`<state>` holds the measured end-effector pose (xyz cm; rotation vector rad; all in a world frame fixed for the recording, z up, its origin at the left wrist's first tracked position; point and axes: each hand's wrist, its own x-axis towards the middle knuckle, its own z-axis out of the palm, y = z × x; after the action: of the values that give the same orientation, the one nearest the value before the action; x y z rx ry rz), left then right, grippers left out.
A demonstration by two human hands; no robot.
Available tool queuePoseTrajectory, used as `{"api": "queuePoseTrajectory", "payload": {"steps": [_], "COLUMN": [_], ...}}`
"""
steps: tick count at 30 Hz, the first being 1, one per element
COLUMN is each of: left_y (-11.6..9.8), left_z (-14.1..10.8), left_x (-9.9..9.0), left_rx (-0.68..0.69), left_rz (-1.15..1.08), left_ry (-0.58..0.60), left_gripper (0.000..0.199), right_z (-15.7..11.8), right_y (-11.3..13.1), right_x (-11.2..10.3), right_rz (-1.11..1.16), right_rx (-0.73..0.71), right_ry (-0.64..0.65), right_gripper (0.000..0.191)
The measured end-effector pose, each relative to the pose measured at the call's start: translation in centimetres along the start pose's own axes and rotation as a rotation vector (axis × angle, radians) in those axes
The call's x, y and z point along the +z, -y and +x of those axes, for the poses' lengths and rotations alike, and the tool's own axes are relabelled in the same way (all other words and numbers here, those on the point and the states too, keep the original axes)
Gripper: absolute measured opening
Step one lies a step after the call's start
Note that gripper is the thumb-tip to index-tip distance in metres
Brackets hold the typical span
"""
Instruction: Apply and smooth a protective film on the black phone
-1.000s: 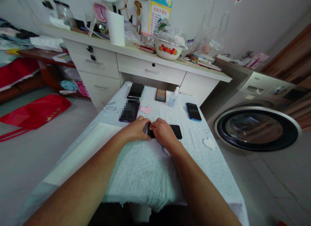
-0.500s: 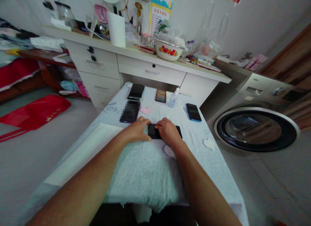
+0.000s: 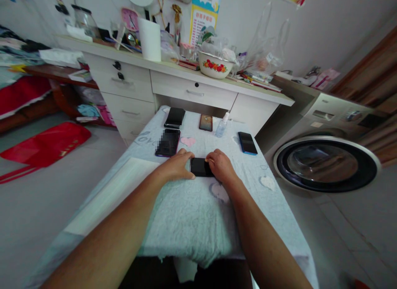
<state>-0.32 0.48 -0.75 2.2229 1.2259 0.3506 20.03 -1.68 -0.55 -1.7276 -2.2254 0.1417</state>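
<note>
A black smartphone (image 3: 200, 167) lies sideways, screen up, on the cloth-covered table. My left hand (image 3: 180, 164) grips its left end, with the thumb at the near edge and the fingers at the far edge. Over the right part of the screen, my right hand (image 3: 221, 164) is closed in a pinch. Whatever sits between those fingertips is too small and hidden to name. Beyond my left hand lies a dark phone (image 3: 169, 143), partly pixelated. Past it is a stack of black phones (image 3: 175, 117).
Farther back are a brown-gold phone (image 3: 206, 122) and a clear spray bottle (image 3: 222, 125). A blue-edged phone (image 3: 247, 143) lies at the right. White drawers (image 3: 195, 88) border the table's far end, and a washing machine (image 3: 325, 160) stands to the right.
My right hand has slid to the right across the phone's screen, uncovering more of its middle. My left hand keeps its grip on the left end.
</note>
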Motion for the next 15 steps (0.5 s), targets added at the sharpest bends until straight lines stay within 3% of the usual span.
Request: {"api": "queuePoseTrajectory", "payload": {"steps": [15], "left_y": [0.0], "left_z": [0.0], "left_x": [0.1], "left_rx": [-0.005], "left_rz": [-0.002], "left_ry": [-0.004], "left_gripper": [0.068], "right_z": [0.1], "right_y": [-1.2], "right_x": [0.1], "right_rz": [-0.027], "right_rx": [0.075], "right_ry": [-0.022], "right_gripper": [0.021]}}
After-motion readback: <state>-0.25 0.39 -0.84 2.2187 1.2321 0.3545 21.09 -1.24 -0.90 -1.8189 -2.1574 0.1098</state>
